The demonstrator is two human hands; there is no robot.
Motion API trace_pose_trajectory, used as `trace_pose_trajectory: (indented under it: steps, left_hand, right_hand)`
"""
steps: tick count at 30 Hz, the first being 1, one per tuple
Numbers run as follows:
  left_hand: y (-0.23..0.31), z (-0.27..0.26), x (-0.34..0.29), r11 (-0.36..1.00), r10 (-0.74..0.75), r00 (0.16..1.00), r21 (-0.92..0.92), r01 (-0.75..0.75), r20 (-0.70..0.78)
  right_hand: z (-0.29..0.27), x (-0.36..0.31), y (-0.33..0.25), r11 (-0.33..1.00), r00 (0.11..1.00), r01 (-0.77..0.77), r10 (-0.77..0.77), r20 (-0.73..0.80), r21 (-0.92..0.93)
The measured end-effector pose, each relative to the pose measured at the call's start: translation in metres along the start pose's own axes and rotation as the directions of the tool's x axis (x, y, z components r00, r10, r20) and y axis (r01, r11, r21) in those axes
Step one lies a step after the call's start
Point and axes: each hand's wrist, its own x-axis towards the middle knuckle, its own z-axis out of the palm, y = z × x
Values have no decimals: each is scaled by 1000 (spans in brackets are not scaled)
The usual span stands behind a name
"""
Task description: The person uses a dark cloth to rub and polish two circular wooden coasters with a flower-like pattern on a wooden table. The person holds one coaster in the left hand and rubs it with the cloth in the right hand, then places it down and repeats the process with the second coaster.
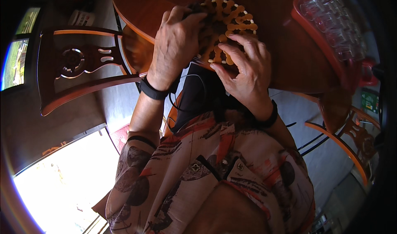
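There are two hands here and one round mat point(238, 20). The mat lies on the one brown desk point(144, 7), at the edge nearest the person. It is made of lots of small brown knobs, with little white beads point(245, 12) around its rim. Some are covered up, so I cannot count them all.

The left hand point(175, 44) is over the left side of the mat. Its fingers are bent, and it is too dark at the tips to tell if it is gripping anything. The right hand point(248, 66) is at the right side of the mat, near the front. Its fingers are curled and its thumb is a bit away from them. I cannot tell if it is squeezing the mat.

There are two dark bands, one on the left wrist point(153, 89) and one on the right point(271, 114). The person wears one patterned shirt point(198, 172).

On the right is one red tray point(304, 17). It has many clear glasses point(331, 21), too bunched up to count. I see one chair point(89, 62) on the left, and another chair point(364, 141) on the right.
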Motion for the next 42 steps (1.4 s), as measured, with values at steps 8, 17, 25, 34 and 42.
trace_pose_trajectory:
  steps: [8,17,25,34,42]
  left_hand:
    - [66,-28,-62,985,-117,986,-114,130,118]
    - [21,-35,-50,1000,12,989,8,-13,144]
    - [-8,-13,1,1000,-15,999,-11,14,-51]
    - [60,-24,-54,998,-7,993,-63,14,115]
    - [52,-35,-53,995,-88,985,-37,94,148]
  right_hand:
    - [-3,2,-5,998,998,-63,62,33,5]
    - [1,1,1,998,999,16,-18,-30,-62]
    - [1,2,-1,1000,1000,-5,5,30,-7]
    - [2,4,-8,997,998,-70,70,-1,-24]
    - [-7,2,-3,998,1000,-6,5,9,56]
